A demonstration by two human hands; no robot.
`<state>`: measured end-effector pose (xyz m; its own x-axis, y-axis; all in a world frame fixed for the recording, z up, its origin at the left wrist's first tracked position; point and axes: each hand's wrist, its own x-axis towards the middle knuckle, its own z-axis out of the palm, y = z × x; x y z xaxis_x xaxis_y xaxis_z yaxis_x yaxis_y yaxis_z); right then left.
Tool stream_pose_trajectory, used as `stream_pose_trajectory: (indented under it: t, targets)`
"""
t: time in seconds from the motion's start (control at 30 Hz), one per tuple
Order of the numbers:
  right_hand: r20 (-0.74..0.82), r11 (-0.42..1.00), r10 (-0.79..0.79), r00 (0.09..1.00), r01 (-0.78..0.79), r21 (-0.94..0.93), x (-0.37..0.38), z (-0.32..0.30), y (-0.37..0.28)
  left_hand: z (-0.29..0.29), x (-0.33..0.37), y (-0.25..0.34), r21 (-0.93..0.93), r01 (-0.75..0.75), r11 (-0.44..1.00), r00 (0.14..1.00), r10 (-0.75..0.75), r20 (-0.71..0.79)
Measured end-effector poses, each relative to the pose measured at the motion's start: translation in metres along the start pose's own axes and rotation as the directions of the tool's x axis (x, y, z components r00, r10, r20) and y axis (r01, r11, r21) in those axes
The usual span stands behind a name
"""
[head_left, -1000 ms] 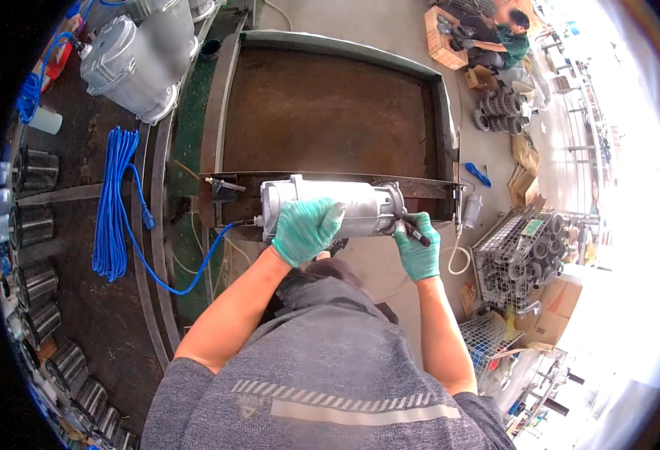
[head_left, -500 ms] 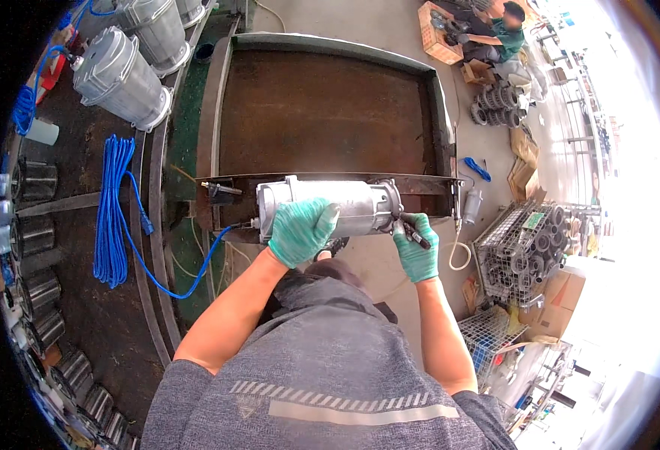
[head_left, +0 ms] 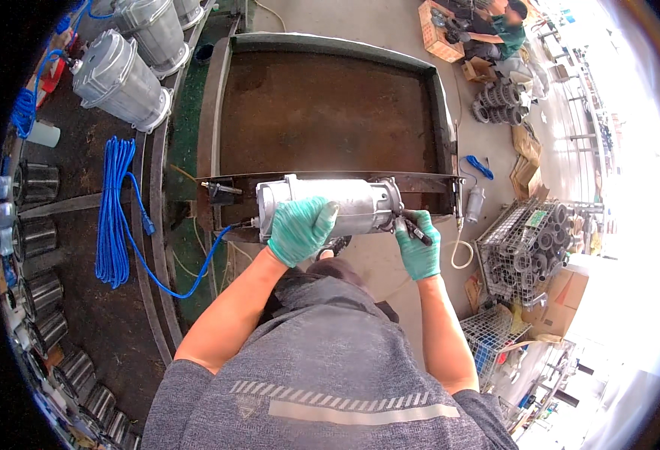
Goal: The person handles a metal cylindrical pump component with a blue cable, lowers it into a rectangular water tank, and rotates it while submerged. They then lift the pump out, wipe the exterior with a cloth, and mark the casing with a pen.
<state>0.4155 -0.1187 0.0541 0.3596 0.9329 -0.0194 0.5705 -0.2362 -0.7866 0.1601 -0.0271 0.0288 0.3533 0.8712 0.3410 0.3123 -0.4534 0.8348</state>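
Note:
A silver cylindrical motor housing (head_left: 352, 201) lies on its side across the near rim of a rusty brown metal tray (head_left: 322, 112). My left hand (head_left: 300, 229), in a green glove, lies spread over the housing's left part and presses on it. My right hand (head_left: 418, 246), also gloved in green, grips a black marker-like tool (head_left: 414, 228) whose tip touches the housing's right end. A blue cable (head_left: 187, 279) runs from the housing's left end down to a coil (head_left: 112, 217) on the left.
Two more silver housings (head_left: 124, 71) stand at the upper left. Several dark metal cylinders (head_left: 36, 236) line the left edge. A wire basket of grey parts (head_left: 525, 247) sits at the right. A person (head_left: 502, 22) crouches at a wooden crate far off.
Both hands and the housing hold nearly the same place. The view has shifted slightly, so the housings at the upper left sit higher in the picture.

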Motion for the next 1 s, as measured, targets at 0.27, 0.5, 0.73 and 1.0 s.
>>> stream_pose_trajectory:
  t: [0.27, 0.5, 0.73, 1.0]
  targets:
    - [0.086, 0.998, 0.058, 0.995, -0.055, -0.029, 0.012, -0.002, -0.002, 0.002, -0.001, -0.001, 0.038, 0.001, 0.999, 1.000, -0.001, -0.002]
    - [0.047, 0.999, 0.014, 0.999, -0.013, -0.036, 0.005, -0.008, 0.003, 0.001, 0.000, 0.001, 0.013, 0.019, 1.000, 1.000, -0.019, -0.004]
    - [0.083, 0.997, 0.055, 0.995, -0.051, -0.056, 0.011, -0.004, -0.006, 0.002, -0.001, 0.000, 0.023, 0.021, 1.000, 1.000, -0.020, -0.014]
    - [0.117, 0.976, 0.064, 0.991, -0.037, -0.216, 0.022, -0.003, -0.005, 0.001, 0.001, 0.002, 0.020, 0.019, 1.000, 1.000, -0.019, -0.001]
